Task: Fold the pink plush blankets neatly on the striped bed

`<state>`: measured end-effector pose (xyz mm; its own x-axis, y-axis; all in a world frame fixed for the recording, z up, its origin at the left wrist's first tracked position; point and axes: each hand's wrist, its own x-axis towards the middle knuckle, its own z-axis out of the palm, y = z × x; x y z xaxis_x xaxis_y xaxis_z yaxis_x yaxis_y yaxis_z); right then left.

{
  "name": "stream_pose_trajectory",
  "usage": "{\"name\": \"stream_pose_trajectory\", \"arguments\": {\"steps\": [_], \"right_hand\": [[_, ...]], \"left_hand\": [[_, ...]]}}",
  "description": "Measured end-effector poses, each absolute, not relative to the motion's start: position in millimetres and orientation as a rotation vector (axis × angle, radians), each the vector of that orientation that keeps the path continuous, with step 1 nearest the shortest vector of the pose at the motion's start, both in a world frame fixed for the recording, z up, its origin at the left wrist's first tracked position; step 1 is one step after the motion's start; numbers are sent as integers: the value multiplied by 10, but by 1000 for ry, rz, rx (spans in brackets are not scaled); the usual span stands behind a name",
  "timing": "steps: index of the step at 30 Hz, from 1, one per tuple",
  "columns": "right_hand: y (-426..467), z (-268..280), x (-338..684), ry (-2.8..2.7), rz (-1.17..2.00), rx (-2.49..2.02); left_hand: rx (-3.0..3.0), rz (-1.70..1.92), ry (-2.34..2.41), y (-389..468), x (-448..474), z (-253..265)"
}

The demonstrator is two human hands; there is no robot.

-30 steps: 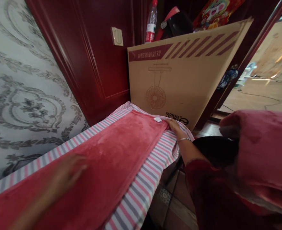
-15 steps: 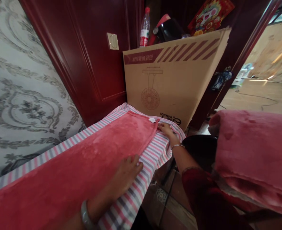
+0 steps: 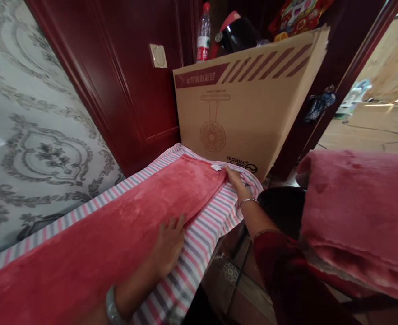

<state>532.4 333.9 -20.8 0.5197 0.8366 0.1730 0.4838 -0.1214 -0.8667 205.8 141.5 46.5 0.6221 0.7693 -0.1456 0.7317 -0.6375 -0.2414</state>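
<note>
My left hand (image 3: pixel 167 241) lies flat, fingers spread, on the red blanket's (image 3: pixel 118 225) near edge over the striped sheet (image 3: pixel 202 243), my right hand (image 3: pixel 234 178) pinning its far corner: soft, limp fleece, probably best gripped at corners.

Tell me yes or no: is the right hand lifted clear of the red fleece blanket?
No: the right hand lies flat at the far corner of the red fleece blanket, pressing it on the striped sheet.
</note>
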Motion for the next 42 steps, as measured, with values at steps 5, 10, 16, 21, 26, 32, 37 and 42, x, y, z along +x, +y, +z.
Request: {"name": "stream_pose_trajectory", "arguments": {"steps": [5,10,16,21,26,32,37,42], "right_hand": [[3373,-204,5329,-1017,487,-1942],[3357,-207,5371,-1028,448,-1957],[3312,-182,5325,-1173,468,-1840],[3346,-173,5297,-1223,473,-1859],[3317,-219,5344,-1181,388,-1948],[3282,-218,5318,-1183,303,-2026],[3250,-197,5312,-1181,269,-2062],[3170,-151,5289,-1173,213,-2115]], "left_hand": [[-2744,250,-1279,1385,1971,381],[-2872,271,-1110,1393,1760,219],[-2902,289,-1257,1383,1724,274],[-2900,242,-1331,1404,1710,375],[-2923,217,-1296,1399,1676,381],[-2979,281,-1333,1406,1656,310],[-3002,260,-1307,1338,1604,206],[-2995,-302,-1380,1492,1309,199]]}}
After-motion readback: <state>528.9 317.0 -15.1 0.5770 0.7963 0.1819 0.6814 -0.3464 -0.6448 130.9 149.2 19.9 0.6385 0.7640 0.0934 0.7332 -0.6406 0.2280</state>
